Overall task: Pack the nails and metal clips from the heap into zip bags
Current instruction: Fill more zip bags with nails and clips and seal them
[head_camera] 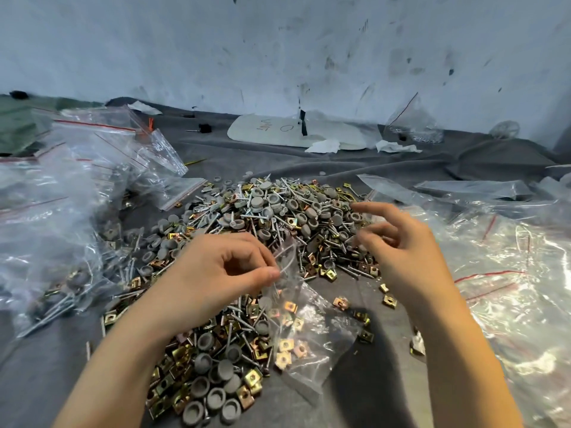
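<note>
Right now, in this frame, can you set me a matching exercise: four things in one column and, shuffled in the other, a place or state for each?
Things:
1. left hand
2. right hand
3. white board
4. small zip bag

Places or states:
a. lies at the foot of the wall
b. has a few metal clips inside
c. pinches the bag's mouth
d. hovers above the heap, fingers loosely bent, holding nothing

Pairs: 1-c, 2-d, 3-a, 4-b.
</note>
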A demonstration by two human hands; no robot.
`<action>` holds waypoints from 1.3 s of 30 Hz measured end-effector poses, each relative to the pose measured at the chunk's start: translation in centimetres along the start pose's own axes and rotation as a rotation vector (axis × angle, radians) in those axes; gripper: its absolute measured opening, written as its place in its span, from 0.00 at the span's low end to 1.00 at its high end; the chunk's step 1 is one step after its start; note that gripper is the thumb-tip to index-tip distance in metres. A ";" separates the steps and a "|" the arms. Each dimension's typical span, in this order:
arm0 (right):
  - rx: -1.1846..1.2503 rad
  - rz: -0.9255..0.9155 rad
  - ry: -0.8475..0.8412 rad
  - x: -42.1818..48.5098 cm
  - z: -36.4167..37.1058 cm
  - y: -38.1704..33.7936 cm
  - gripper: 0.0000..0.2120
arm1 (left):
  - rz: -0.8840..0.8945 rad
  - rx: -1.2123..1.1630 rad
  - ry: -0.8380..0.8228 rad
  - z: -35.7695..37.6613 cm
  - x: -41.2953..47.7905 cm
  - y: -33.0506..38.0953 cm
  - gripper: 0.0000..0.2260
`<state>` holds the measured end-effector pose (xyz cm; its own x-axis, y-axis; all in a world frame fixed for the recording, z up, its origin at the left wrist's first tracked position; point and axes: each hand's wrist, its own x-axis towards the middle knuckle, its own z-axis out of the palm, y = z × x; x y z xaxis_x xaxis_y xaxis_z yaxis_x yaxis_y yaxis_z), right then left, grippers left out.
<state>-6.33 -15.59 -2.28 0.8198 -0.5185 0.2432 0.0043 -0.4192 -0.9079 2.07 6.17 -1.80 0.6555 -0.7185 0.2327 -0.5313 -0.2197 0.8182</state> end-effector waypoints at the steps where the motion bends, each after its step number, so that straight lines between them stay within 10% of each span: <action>1: 0.059 -0.027 -0.003 -0.2 0.0 -0.5 0.13 | -0.005 0.015 0.004 0.2 0.0 0.0 0.08; 9: 0.422 -0.200 -0.070 -1.9 1.1 -4.2 0.07 | 0.147 0.190 -0.017 1.7 0.0 1.4 0.03; 24: 0.243 -0.231 0.094 -1.3 -0.1 -3.6 0.06 | 0.326 -0.001 0.229 1.3 -0.2 2.6 0.02; 33: -0.334 -0.026 -0.252 -0.2 4.2 2.3 0.20 | 0.326 -0.012 0.386 0.6 -0.1 2.0 0.03; 39: -0.466 -0.055 -0.268 0.0 5.0 3.1 0.01 | 0.274 0.009 0.406 0.4 -0.1 1.7 0.02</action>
<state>-3.43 -13.19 -6.77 0.9433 -0.3035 0.1346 -0.1535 -0.7582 -0.6337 0.87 5.64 -0.65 0.6459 -0.4359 0.6267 -0.7173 -0.0655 0.6937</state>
